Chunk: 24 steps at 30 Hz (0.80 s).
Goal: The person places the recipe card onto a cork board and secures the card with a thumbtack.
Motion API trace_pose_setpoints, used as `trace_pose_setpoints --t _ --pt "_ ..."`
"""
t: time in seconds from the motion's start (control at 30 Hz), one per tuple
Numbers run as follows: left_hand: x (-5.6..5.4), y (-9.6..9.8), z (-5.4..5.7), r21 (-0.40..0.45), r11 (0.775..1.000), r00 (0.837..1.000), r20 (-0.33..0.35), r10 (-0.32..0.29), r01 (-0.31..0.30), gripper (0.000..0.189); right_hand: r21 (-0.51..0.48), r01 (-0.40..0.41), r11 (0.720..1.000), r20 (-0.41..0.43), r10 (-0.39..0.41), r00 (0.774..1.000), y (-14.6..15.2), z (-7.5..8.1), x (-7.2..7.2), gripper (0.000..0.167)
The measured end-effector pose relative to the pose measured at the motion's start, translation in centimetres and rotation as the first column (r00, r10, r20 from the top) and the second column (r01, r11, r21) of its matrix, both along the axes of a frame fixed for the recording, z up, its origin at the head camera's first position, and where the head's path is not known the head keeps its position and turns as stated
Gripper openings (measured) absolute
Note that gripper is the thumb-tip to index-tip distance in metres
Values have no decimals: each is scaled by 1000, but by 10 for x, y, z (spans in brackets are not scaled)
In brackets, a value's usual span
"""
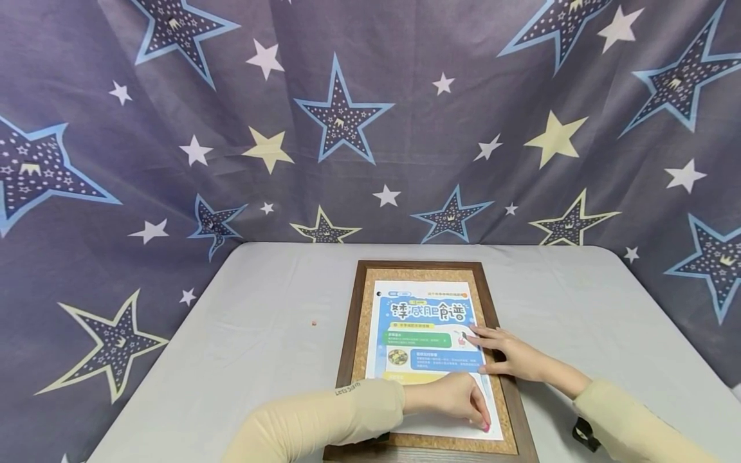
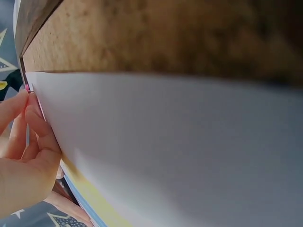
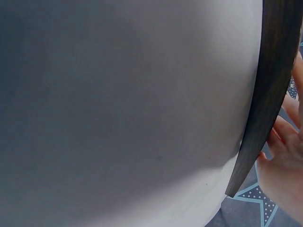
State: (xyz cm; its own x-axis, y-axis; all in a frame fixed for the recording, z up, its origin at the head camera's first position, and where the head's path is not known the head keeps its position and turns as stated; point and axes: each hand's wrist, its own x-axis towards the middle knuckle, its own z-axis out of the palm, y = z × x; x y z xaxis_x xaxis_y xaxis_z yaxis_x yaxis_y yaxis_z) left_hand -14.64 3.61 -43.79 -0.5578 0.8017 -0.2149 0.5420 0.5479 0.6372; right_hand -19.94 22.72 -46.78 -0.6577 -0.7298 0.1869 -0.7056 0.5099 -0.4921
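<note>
A printed poster with coloured banners lies on a wood-framed cork board. My left hand pinches a pink push pin between thumb and fingertip at the poster's lower right corner. In the left wrist view this hand shows at the left, close over the sheet. Farther up, my right hand rests on the board's right side with fingers spread, fingertips on the poster's right edge. The right wrist view shows that hand beside the dark frame.
The board lies on a grey-covered table. A small reddish speck is on the cover left of the board. A dark round mark sits at the poster's top left corner. Behind the table hangs a star-patterned curtain.
</note>
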Motion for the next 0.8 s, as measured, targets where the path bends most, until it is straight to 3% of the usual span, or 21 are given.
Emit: trace_pose_setpoints --t 0.13,0.8 --pt "0 0 0 -9 1000 1000 -22 -2 2 6 -5 -3 1000 0 3 1000 0 0 0 55" --pt "-3 0 -3 2 1000 1000 5 -16 16 7 5 10 1000 -10 -10 1000 -1 -1 0 54"
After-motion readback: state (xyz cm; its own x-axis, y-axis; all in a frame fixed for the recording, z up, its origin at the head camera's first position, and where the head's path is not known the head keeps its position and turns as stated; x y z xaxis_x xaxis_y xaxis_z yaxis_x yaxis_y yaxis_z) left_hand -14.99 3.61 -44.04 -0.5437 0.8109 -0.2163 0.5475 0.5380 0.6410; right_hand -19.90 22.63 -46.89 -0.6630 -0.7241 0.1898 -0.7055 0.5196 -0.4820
